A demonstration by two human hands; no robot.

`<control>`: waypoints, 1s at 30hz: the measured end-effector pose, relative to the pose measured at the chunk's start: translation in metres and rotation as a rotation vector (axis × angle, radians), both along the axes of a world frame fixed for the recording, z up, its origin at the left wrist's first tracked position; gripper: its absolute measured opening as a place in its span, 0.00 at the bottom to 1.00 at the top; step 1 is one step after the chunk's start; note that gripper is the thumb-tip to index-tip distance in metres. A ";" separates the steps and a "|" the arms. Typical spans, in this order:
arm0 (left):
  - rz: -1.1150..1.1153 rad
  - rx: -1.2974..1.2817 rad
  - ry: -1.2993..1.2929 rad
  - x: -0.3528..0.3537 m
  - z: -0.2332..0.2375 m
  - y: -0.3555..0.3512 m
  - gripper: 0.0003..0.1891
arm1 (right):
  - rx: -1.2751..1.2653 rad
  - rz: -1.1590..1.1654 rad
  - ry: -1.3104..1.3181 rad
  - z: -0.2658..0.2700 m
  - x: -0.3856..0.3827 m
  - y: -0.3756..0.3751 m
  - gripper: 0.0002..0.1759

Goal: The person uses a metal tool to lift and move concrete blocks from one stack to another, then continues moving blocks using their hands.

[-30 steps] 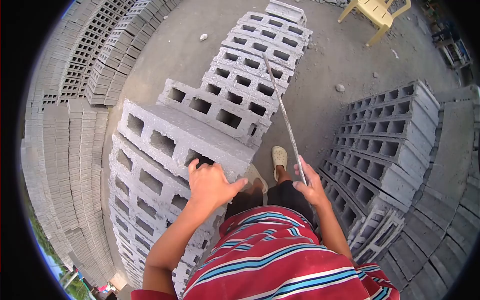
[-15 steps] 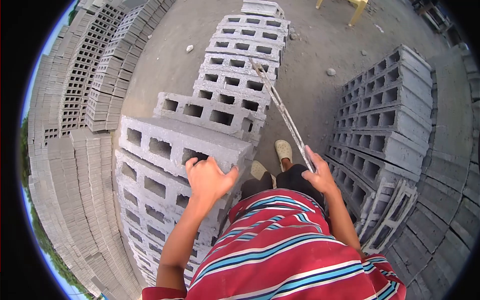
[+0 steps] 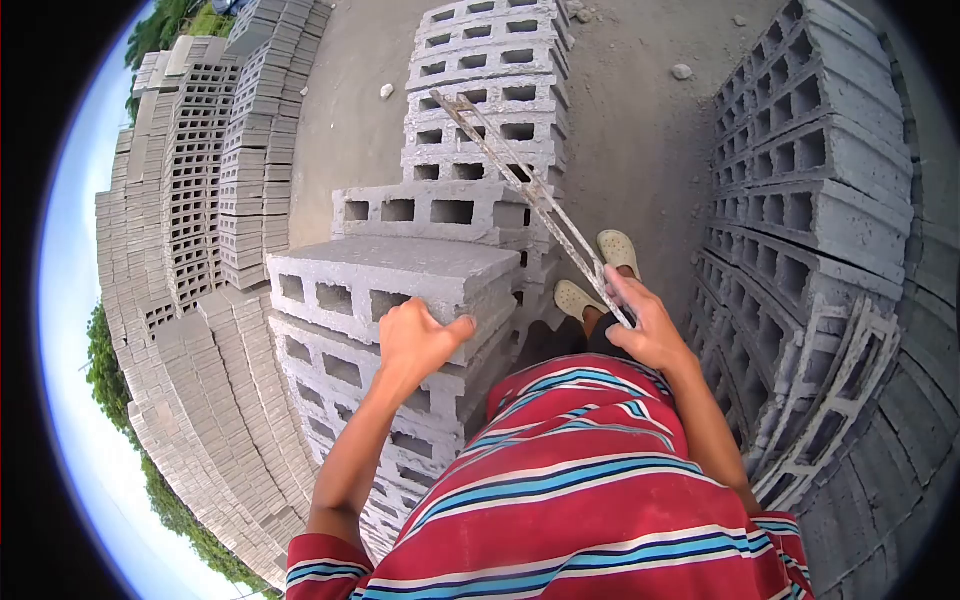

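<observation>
Right hand [image 3: 645, 325] is closed around the ladder-like frame [image 3: 530, 192], which extends toward 11 o'clock. Half-curled left hand [image 3: 418, 340] is at the hollow concrete block [image 3: 390, 262], near 9 o'clock; hold indeterminable. Advisable: keep the frame clear of block edges.

Bright, even daylight on my feed
I see washed-out sky [image 3: 70, 340], soft shadows, and concrete-block stacks [image 3: 235, 390] bowing toward black fisheye corners.

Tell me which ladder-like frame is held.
The frame in the right hand, slanting up in front of the middle hollow blocks; the other frames are by the right-hand stack, with no hand on them.
</observation>
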State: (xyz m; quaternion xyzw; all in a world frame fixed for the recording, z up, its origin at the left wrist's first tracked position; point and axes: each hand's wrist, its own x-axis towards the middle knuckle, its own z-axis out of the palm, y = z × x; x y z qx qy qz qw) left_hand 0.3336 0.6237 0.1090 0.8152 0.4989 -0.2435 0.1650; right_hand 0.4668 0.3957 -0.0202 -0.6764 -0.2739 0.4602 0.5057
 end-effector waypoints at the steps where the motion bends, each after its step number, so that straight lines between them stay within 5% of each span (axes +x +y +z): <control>1: 0.000 0.012 -0.002 -0.001 -0.002 -0.001 0.25 | 0.000 -0.009 0.008 -0.003 -0.002 -0.002 0.41; 10: -0.008 0.034 0.036 0.000 0.002 -0.003 0.28 | 0.035 -0.105 -0.074 -0.027 0.004 -0.013 0.40; 14: 0.038 0.022 0.046 0.003 0.001 -0.003 0.28 | -0.020 -0.144 0.131 -0.028 0.014 -0.005 0.40; 17: -0.065 0.051 -0.120 -0.011 -0.008 -0.004 0.28 | -0.013 -0.146 0.022 -0.042 0.016 0.002 0.42; 21: -0.247 0.297 -0.267 -0.021 -0.008 -0.021 0.29 | -0.054 -0.097 0.238 -0.035 0.023 0.010 0.44; 24: -0.276 0.398 -0.279 -0.032 -0.021 -0.022 0.28 | -0.028 0.025 0.189 -0.039 0.023 0.031 0.47; 30: -0.116 0.329 -0.220 -0.021 -0.021 -0.022 0.25 | -0.297 0.072 -0.410 -0.074 0.034 0.122 0.53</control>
